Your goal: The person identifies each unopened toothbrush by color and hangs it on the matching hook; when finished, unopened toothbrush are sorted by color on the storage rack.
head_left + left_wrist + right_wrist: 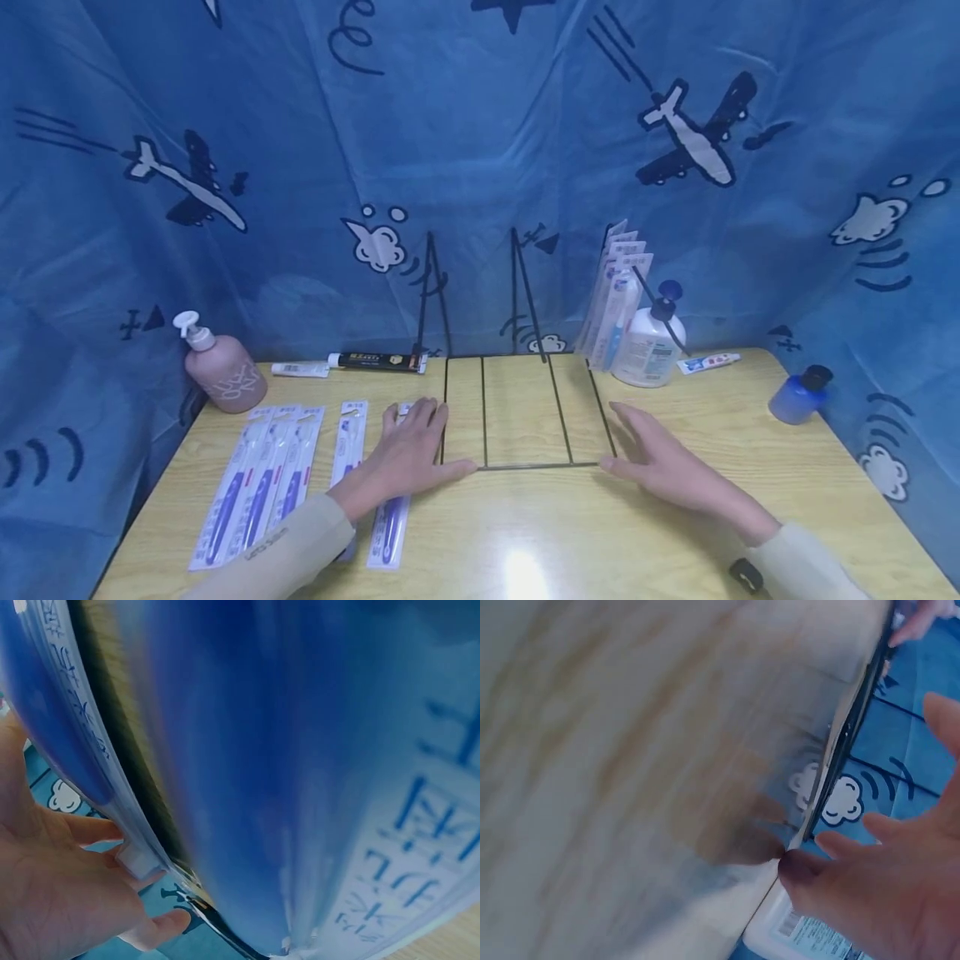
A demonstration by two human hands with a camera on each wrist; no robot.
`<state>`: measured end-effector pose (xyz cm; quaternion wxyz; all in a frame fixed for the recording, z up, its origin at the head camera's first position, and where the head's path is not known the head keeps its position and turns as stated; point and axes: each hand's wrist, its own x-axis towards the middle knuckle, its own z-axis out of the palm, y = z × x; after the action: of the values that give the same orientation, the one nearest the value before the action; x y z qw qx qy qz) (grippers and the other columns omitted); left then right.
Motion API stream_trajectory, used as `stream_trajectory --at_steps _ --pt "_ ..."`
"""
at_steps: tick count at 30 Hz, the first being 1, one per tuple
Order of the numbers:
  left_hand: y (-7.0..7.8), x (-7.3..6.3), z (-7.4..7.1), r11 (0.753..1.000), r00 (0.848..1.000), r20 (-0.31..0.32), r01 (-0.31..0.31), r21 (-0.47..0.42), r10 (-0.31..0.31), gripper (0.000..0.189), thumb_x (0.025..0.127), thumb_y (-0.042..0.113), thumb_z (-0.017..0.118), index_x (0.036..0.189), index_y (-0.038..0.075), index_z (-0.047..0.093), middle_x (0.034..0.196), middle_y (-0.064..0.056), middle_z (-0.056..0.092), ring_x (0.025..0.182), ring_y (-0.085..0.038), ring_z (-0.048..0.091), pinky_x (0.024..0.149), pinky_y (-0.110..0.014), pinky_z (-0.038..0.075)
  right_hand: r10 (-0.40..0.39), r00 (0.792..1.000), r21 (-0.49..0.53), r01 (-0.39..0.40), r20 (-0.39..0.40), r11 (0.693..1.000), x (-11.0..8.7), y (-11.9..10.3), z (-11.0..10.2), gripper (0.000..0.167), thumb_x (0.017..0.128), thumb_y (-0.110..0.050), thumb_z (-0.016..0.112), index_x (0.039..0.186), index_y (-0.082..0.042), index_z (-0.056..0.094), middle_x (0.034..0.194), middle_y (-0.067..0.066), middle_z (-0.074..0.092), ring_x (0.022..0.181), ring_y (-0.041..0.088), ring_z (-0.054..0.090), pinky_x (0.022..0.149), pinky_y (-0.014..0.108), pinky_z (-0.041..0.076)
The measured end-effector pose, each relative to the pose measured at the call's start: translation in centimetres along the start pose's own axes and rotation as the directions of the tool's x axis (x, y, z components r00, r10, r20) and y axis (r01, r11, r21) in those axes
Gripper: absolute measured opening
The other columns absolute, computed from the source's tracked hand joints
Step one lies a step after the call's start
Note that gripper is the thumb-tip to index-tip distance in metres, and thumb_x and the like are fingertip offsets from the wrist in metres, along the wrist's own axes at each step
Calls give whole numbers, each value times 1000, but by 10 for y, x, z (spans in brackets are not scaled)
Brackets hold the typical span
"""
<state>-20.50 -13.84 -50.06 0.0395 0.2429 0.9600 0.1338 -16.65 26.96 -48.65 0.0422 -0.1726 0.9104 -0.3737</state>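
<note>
While both hands flank the black wire rack [525, 467], neither grasps anything: fingers extended and loose on each side. Rack sits toward the back of the wood-grain table [450, 550], its dividers upright. Left hand [411, 450] lies over the upper part of a packaged toothbrush [388, 537], thumb reaching to the rack's front left corner. Right hand [667, 462] is at the front right corner, thumb tip at the wire; cannot tell whether either thumb presses on it. Upright packs [617, 312] of toothbrushes stand at the rack's right end, just beside a white pump bottle [651, 350]. Left of the left hand: a single pack [349, 433] partly under the forearm, then three overlapping packs [258, 492], lying flat. Behind these: pink pump bottle [228, 375], black tube [375, 362]. Far right: blue bottle [798, 396], black cap.
</note>
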Motion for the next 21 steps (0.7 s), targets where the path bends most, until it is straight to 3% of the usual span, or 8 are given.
stream_trajectory --at_steps 7,12,16,21 --pt "0 -2 -1 1000 1000 -2 13 -8 -13 110 97 77 62 163 -8 40 169 -33 32 161 -49 22 123 -77 12 52 998 -213 -43 39 976 7 -4 17 102 101 -61 70 167 6 30 171 32 27 156 61 20 113 87 17" --pt "2 -6 -3 1000 1000 -21 -15 -15 14 106 98 75 62 164 -6 40 168 -33 35 160 -52 20 122 -78 13 50 998 -336 -34 41 941 15 -5 23 103 102 -66 64 166 8 32 171 34 25 155 62 21 115 85 21" --pt "1 -15 -8 999 996 -87 -2 -44 -2 108 97 77 63 166 -3 38 170 -28 35 161 -50 20 122 -77 14 58 997 -390 -38 40 920 17 -1 26 102 104 -68 60 167 7 32 173 32 24 156 61 19 117 83 19" --pt "-4 -32 -19 995 973 -225 34 -99 -55 104 97 72 68 167 1 39 169 -25 38 160 -46 27 122 -75 20 93 996 -398 -80 12 914 17 0 27 104 102 -73 59 169 2 31 174 30 22 157 60 15 114 87 12"
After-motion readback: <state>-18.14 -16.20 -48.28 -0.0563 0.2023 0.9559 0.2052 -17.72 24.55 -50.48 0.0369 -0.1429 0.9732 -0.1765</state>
